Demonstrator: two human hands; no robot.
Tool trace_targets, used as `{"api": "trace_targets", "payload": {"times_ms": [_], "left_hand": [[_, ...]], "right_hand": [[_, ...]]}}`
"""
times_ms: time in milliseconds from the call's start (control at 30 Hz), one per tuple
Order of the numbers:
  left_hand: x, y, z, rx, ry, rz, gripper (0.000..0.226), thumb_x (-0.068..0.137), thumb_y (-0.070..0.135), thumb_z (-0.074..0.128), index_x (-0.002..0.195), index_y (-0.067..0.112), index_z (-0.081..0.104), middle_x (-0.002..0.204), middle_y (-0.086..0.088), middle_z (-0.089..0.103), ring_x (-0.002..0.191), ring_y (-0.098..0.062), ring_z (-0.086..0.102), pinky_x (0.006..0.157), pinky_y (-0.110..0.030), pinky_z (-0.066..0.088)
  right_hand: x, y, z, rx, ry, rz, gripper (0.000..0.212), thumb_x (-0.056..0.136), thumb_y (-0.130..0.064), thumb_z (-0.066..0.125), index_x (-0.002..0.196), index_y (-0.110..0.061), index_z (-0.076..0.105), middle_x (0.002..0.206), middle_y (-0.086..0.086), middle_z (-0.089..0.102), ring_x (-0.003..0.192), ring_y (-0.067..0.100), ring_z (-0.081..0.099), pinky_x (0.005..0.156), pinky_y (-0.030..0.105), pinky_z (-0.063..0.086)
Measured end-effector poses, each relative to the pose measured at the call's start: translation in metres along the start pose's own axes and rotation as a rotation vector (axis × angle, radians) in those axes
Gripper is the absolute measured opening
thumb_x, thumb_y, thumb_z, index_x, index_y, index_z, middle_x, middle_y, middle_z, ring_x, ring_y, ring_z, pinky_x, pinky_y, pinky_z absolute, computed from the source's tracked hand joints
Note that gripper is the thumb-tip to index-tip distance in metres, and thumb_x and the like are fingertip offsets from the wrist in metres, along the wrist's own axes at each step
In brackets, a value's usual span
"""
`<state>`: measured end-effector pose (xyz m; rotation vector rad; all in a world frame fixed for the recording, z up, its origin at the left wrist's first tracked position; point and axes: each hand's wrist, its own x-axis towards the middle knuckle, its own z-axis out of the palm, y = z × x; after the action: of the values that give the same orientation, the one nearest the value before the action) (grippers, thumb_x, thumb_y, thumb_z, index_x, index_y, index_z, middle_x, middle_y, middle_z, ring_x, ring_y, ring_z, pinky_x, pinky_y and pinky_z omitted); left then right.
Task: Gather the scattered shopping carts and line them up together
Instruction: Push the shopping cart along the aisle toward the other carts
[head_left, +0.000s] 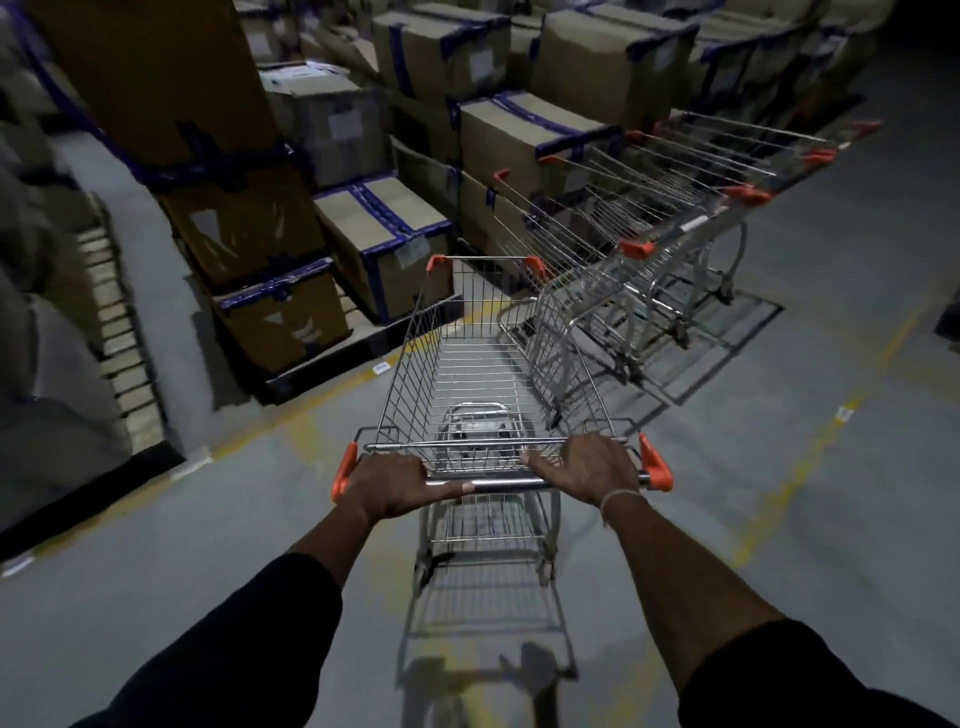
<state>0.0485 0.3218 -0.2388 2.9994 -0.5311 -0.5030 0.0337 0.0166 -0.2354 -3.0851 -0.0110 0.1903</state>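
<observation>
While both hands, left hand and right hand, clamp the steel push bar of the wire shopping cart with orange corner caps, its nose sits just beside the nested row of matching carts. Risk: misaligned entry snagging baskets, or clipping taped cardboard cartons. Carton labels unreadable.

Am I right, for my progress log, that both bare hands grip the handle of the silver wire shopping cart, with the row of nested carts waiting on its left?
Not quite: the head view shows the row of nested carts on the right of the silver wire shopping cart. The left hand and right hand do grip its handle.
</observation>
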Motion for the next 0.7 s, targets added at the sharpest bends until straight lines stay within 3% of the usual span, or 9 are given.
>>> {"api": "trace_targets", "payload": {"times_ms": [100,267,433,533,700], "left_hand": [[0.039,0.004,-0.010,-0.043,0.014,-0.058,0.101,0.063,0.113,0.017,0.054,0.020,0.054,0.055,0.000,0.061,0.057,-0.017,0.062,0.094,-0.045,0.052],[0.105,0.014,-0.042,-0.031,0.038,-0.085,0.096,0.072,0.107,0.023,0.057,0.018,0.054,0.059,0.000,0.063,0.061,-0.016,0.065,0.096,-0.040,0.049],[0.181,0.013,-0.061,-0.067,0.043,-0.113,0.103,0.061,0.113,0.014,0.055,0.019,0.055,0.057,0.000,0.060,0.060,-0.018,0.064,0.090,-0.045,0.054],[0.224,0.017,-0.071,-0.082,0.050,-0.135,0.103,0.062,0.113,0.015,0.053,0.018,0.053,0.056,0.000,0.059,0.059,-0.018,0.062,0.092,-0.049,0.053],[0.281,0.025,-0.076,-0.099,0.053,-0.201,0.104,0.063,0.113,0.015,0.051,0.017,0.052,0.054,0.001,0.058,0.059,-0.018,0.062,0.100,-0.060,0.048]], "right_hand": [[0.043,0.019,-0.010,0.005,0.014,-0.032,0.082,0.091,-0.087,0.040,0.065,-0.014,0.064,0.066,0.004,0.059,0.066,0.025,0.060,0.066,0.035,0.041],[0.123,0.047,-0.023,0.018,0.005,-0.052,0.081,0.090,-0.087,0.043,0.072,-0.013,0.069,0.075,0.010,0.067,0.074,0.029,0.065,0.070,0.037,0.048],[0.209,0.075,-0.031,0.014,-0.003,-0.089,0.081,0.088,-0.088,0.042,0.064,-0.013,0.060,0.082,0.014,0.071,0.084,0.032,0.071,0.072,0.038,0.048],[0.256,0.093,-0.035,0.009,-0.023,-0.095,0.080,0.087,-0.089,0.040,0.062,-0.015,0.058,0.076,0.010,0.068,0.080,0.030,0.069,0.071,0.037,0.046],[0.321,0.125,-0.038,0.055,-0.039,-0.125,0.081,0.088,-0.089,0.039,0.063,-0.015,0.060,0.072,0.005,0.060,0.070,0.022,0.060,0.081,0.041,0.057]]}}
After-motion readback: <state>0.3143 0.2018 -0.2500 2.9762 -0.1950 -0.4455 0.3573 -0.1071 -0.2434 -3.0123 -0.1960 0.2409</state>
